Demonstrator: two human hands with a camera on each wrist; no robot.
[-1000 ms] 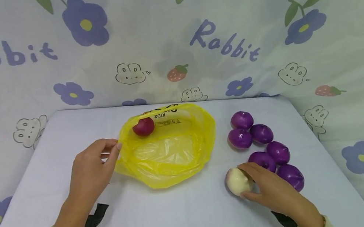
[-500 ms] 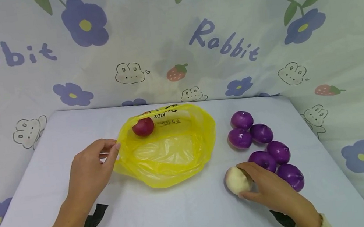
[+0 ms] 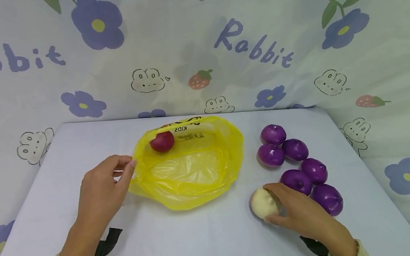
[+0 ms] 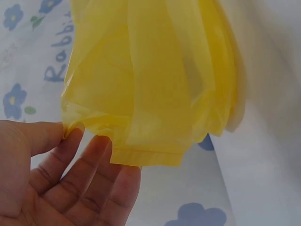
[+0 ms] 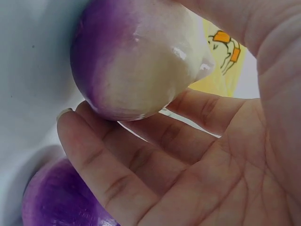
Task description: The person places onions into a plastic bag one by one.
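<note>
Yellow plastic bag (image 3: pixel 190 167) lies open on a pale table (image 3: pixel 187 242), near the middle, its mouth spread wide. Behind the table hangs a cloth backdrop (image 3: pixel 196 41) printed with purple flowers, strawberries, rabbits and the word "Rabbit".

The left hand (image 3: pixel 101 193) pinches the bag's left rim between thumb and fingertips — the left wrist view shows the thin yellow film (image 4: pixel 150 80) gathered at the fingers (image 4: pixel 101 155). Inside the bag, at its far edge, sits one dark red onion (image 3: pixel 162 141).

To the right of the bag, well apart from it, a cluster of purple onions (image 3: pixel 296 164) rests on the table, touching one another. The right hand (image 3: pixel 300 212) is curled around a pale, cream-and-purple onion (image 3: pixel 262 204) at the near end of that cluster — the right wrist view shows this onion (image 5: pixel 141 61) cradled against the fingers (image 5: pixel 108 160), with another purple one (image 5: pixel 61 197) just below. A cream sleeve cuff and a black strap show at each wrist.
</note>
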